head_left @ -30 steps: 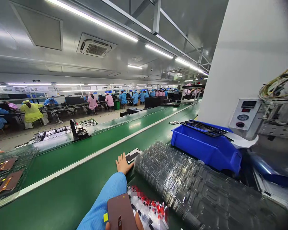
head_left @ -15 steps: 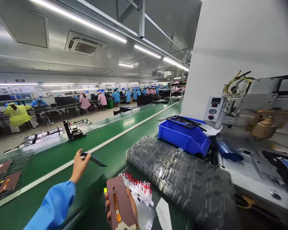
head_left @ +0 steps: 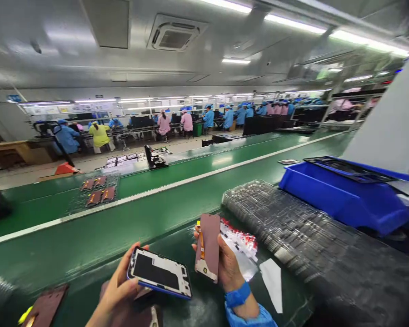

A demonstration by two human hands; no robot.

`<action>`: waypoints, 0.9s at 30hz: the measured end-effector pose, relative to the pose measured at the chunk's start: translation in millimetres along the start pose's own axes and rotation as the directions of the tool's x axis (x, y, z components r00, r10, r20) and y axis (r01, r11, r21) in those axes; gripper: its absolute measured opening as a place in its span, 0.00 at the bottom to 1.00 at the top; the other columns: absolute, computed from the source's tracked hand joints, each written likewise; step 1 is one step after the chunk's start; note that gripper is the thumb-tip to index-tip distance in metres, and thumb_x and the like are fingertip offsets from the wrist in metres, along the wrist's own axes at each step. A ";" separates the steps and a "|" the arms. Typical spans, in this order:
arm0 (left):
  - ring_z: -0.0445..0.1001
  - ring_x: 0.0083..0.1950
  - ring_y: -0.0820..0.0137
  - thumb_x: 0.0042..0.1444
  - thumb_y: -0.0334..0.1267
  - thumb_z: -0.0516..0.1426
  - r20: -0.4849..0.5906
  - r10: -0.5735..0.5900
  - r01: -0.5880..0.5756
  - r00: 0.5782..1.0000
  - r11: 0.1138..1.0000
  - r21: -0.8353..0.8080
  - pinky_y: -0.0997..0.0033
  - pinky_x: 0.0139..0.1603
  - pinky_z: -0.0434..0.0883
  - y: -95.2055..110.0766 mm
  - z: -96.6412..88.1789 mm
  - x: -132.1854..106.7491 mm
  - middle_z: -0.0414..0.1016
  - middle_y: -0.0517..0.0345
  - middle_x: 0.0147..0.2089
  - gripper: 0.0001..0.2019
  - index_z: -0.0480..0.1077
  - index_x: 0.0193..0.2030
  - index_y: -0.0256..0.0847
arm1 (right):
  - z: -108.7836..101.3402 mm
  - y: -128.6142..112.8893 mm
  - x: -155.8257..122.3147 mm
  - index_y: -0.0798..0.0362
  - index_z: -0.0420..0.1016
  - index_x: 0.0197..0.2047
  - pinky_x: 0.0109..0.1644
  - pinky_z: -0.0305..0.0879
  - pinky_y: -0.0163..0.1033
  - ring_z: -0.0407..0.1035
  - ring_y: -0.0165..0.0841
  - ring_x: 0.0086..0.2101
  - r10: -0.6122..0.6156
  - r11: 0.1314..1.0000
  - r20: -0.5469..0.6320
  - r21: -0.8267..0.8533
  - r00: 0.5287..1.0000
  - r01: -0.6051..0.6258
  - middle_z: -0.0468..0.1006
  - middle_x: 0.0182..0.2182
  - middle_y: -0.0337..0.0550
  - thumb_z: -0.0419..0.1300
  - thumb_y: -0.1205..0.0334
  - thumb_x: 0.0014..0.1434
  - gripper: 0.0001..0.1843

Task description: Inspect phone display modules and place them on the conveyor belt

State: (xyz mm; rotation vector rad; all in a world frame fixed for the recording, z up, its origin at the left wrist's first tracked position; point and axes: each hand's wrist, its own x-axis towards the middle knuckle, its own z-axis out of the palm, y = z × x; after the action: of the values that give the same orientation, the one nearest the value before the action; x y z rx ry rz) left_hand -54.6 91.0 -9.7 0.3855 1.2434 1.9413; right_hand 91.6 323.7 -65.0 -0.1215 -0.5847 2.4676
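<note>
My left hand is closed on a phone frame with a blue edge, pinched at its left end. The frame's black and pale inner side faces up. In my right hand, which wears a blue wrist band, is a brown-backed phone screen. It stands tilted upright, with an orange flex cable and a yellow tab showing. Below the left hand another brown screen lies partly hidden, and one more brown panel lies at the lower left.
A stack of clear plastic trays and a blue bin stand to the right. Beside my right hand lie a bag with red bits and white paper. Across the green belt, a tray holds several screens. People work beyond.
My left hand has brought the phone frame back from over the belt and turned its inner side into view. The right hand still holds the screen. The view has swung left.
</note>
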 end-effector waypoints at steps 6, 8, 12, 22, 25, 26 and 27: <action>0.67 0.62 0.44 0.40 0.49 0.69 0.148 0.000 0.012 0.989 0.997 -0.083 0.48 0.58 0.68 -23.7 -12.5 -48.7 0.65 0.49 0.67 0.40 0.65 0.63 0.54 | 40.5 4.8 -49.9 0.41 0.69 0.60 0.54 0.72 0.46 0.73 0.42 0.51 -0.124 0.812 0.183 -0.547 0.975 0.206 0.72 0.59 0.46 0.67 0.43 0.54 0.32; 0.69 0.60 0.44 0.41 0.51 0.69 0.179 -0.021 0.029 0.984 0.999 -0.044 0.47 0.55 0.69 -25.7 -14.8 -54.9 0.65 0.47 0.66 0.40 0.64 0.64 0.54 | 50.6 6.2 -65.1 0.41 0.65 0.63 0.57 0.70 0.47 0.70 0.44 0.55 -0.126 0.638 0.323 -0.697 0.938 0.326 0.69 0.61 0.48 0.64 0.40 0.56 0.35; 0.70 0.58 0.46 0.41 0.53 0.68 0.227 0.009 0.005 0.974 0.998 -0.061 0.49 0.58 0.66 -31.2 -17.8 -56.9 0.66 0.46 0.64 0.42 0.62 0.65 0.53 | 57.3 13.1 -84.4 0.42 0.59 0.67 0.64 0.61 0.50 0.57 0.46 0.64 -0.023 0.304 0.524 -0.807 0.851 0.506 0.59 0.67 0.50 0.58 0.42 0.62 0.33; 0.69 0.58 0.50 0.44 0.56 0.66 0.320 0.051 -0.063 0.946 0.998 0.027 0.52 0.60 0.64 -34.6 -20.9 -50.1 0.65 0.43 0.65 0.43 0.60 0.67 0.48 | 56.9 15.1 -90.9 0.44 0.57 0.68 0.64 0.60 0.42 0.58 0.40 0.64 0.106 0.078 0.589 -0.808 0.801 0.584 0.59 0.66 0.50 0.53 0.44 0.66 0.30; 0.69 0.59 0.49 0.45 0.56 0.66 0.350 0.049 -0.076 0.936 0.995 0.064 0.51 0.61 0.63 -32.4 -19.1 -47.9 0.64 0.44 0.65 0.44 0.58 0.68 0.49 | 56.4 17.0 -91.5 0.45 0.57 0.68 0.64 0.60 0.42 0.58 0.40 0.64 0.121 0.052 0.600 -0.799 0.791 0.599 0.59 0.66 0.50 0.52 0.44 0.67 0.30; 0.68 0.61 0.49 0.45 0.56 0.66 0.352 0.051 -0.085 0.935 0.993 0.083 0.52 0.62 0.62 -31.3 -17.4 -47.7 0.65 0.44 0.64 0.43 0.59 0.67 0.49 | 56.5 18.3 -91.7 0.45 0.57 0.68 0.64 0.61 0.42 0.58 0.40 0.64 0.123 0.041 0.604 -0.796 0.787 0.604 0.59 0.66 0.51 0.53 0.44 0.67 0.30; 0.66 0.62 0.49 0.45 0.56 0.66 0.356 0.051 -0.094 0.933 0.990 0.104 0.52 0.63 0.61 -30.1 -15.4 -47.8 0.65 0.45 0.64 0.43 0.59 0.67 0.49 | 56.8 19.9 -92.0 0.45 0.57 0.67 0.64 0.61 0.42 0.59 0.40 0.63 0.125 0.023 0.608 -0.792 0.784 0.610 0.60 0.66 0.51 0.53 0.45 0.67 0.30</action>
State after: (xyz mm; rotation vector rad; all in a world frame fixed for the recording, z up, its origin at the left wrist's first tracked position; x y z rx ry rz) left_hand -19.6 52.1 -35.9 0.8155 1.1213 1.7630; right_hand 144.2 235.1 -26.9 0.1694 -2.3125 1.1380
